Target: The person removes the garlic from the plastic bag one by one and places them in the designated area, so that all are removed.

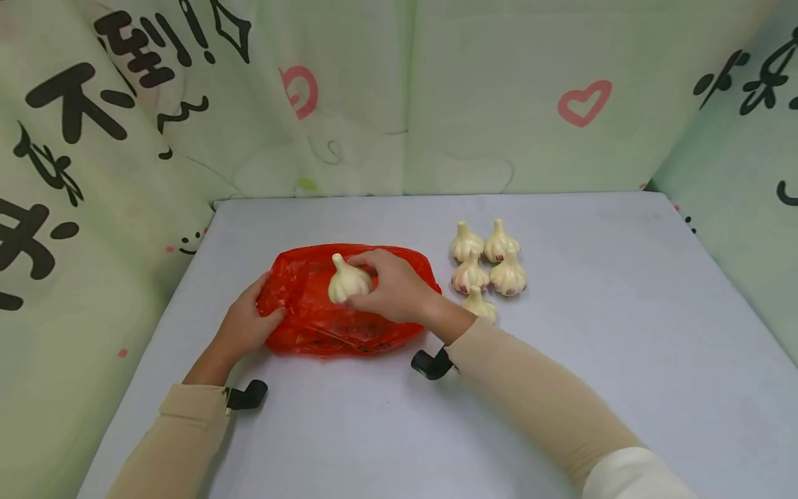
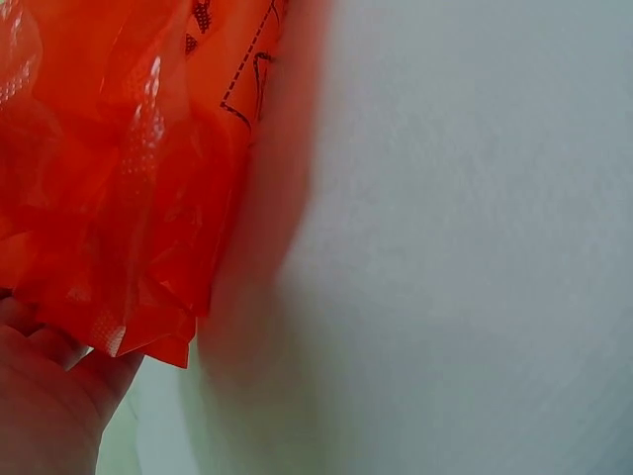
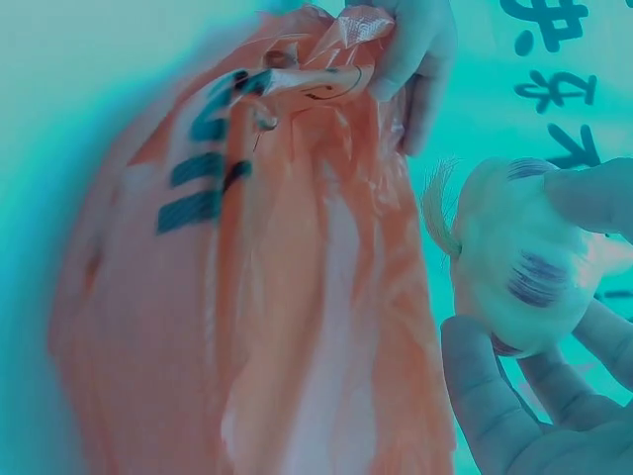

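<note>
A red plastic bag [image 1: 312, 333] lies crumpled on the table, left of its middle. My left hand [image 1: 244, 320] grips the bag's left edge between thumb and fingers; the left wrist view shows the bag [image 2: 109, 198] with this hand [image 2: 49, 396] at its lower end. Above the bag, my right hand [image 1: 395, 287] holds a garlic bulb [image 1: 348, 280] with its stem tilted up. In the right wrist view, thumb and fingers surround the garlic bulb [image 3: 524, 262], root tuft visible. Whether anything lies inside the bag cannot be told.
To the right of the bag, several garlic bulbs [image 1: 508, 276] stand close together on the white table [image 1: 598, 333], the nearest partly behind the right wrist. A printed pale green curtain [image 1: 474, 97] hangs behind and at both sides. Black camera mounts [image 1: 431, 364] jut from both cuffs.
</note>
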Available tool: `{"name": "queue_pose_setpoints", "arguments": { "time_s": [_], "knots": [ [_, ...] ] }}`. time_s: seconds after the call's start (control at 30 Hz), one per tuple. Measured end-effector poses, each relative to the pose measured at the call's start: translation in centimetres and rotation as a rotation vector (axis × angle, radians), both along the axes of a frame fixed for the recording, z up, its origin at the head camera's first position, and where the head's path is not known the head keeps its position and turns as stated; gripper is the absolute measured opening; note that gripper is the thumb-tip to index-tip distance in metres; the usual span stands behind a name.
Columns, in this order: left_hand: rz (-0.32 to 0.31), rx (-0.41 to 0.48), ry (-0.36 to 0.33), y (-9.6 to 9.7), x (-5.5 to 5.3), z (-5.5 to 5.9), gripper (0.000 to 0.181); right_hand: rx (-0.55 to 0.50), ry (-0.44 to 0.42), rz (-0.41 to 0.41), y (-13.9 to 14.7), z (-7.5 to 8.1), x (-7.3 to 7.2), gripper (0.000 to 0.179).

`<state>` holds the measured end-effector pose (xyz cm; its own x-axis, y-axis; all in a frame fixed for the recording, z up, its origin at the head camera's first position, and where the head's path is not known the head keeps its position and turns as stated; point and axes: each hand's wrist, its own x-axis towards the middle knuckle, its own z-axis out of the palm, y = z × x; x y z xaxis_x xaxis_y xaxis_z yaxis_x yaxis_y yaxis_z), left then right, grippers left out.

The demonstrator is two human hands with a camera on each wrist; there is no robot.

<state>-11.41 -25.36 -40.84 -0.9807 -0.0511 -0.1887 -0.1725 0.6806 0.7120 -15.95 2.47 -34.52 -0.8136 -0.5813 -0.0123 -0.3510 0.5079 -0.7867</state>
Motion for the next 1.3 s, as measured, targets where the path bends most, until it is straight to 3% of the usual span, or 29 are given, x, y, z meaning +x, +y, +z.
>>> {"name": "queue_pose_setpoints", "arguments": {
  "time_s": [0.27,0.53,0.83,1.3],
  "knots": [
    [-0.009,-0.006,0.014,-0.1,0.0,0.0,0.078,-0.039,0.015,-0.035,3.8,-0.1,0.9,0.059],
    [-0.011,-0.008,0.011,0.0,-0.1,0.0,0.079,-0.041,0.029,-0.136,8.4,-0.3,1.8,0.057],
    [-0.018,-0.002,0.013,0.1,-0.2,0.4,0.078,-0.098,0.018,-0.197,11.9,0.0,1.9,0.057],
    [-0.030,-0.002,0.015,0.3,-0.3,0.3,0.078,0.022,0.003,-0.335,17.1,0.9,2.1,0.063]
  ]
}}
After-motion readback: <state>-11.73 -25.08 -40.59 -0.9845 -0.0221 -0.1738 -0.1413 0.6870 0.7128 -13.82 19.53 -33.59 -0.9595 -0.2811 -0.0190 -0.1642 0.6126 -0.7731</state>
